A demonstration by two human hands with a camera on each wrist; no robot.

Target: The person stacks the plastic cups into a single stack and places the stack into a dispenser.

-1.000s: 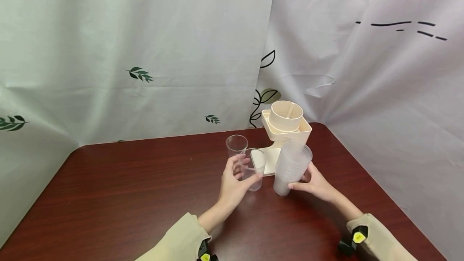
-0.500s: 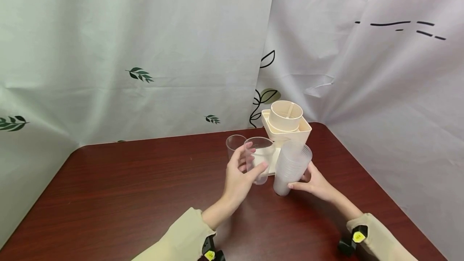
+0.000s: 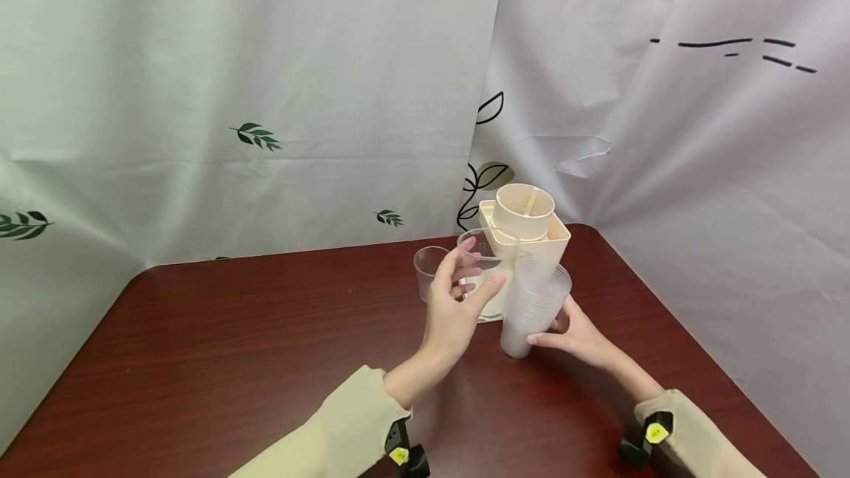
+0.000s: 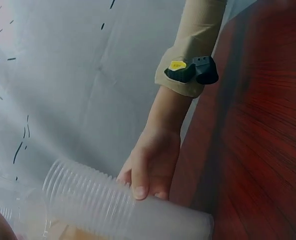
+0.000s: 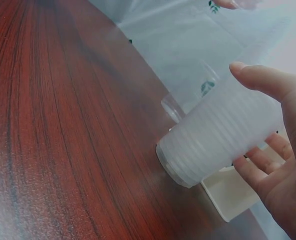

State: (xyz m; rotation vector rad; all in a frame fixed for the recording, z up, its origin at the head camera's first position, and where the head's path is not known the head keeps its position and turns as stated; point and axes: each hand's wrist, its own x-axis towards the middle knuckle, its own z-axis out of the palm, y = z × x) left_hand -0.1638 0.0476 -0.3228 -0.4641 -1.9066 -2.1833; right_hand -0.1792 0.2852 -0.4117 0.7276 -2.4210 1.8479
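Observation:
My left hand [image 3: 446, 323] holds a single clear plastic cup [image 3: 496, 251] between thumb and fingers, in front of the cream-coloured stand. A tall stack of nested clear plastic cups [image 3: 536, 297] leans slightly right in my right hand [image 3: 583, 336], which grips it low down. The left wrist view shows the right thumb lying across the cup stack [image 4: 157, 217]. In the right wrist view the stack's bottom end [image 5: 180, 165] is close to the table; contact is unclear. Another clear cup [image 3: 427, 265] stands on the table left of my left hand, partly hidden by it.
A cream-coloured stand [image 3: 524, 231] with a round open top, square tray and flat base stands at the table's back right corner. The dark red wooden table [image 3: 265, 345] extends left. Pale printed cloth [image 3: 319, 94] hangs behind and on the right.
My left hand has raised its cup and moved it right and away from me, nearer the cream stand and the stack. My right hand and its stack have stayed put.

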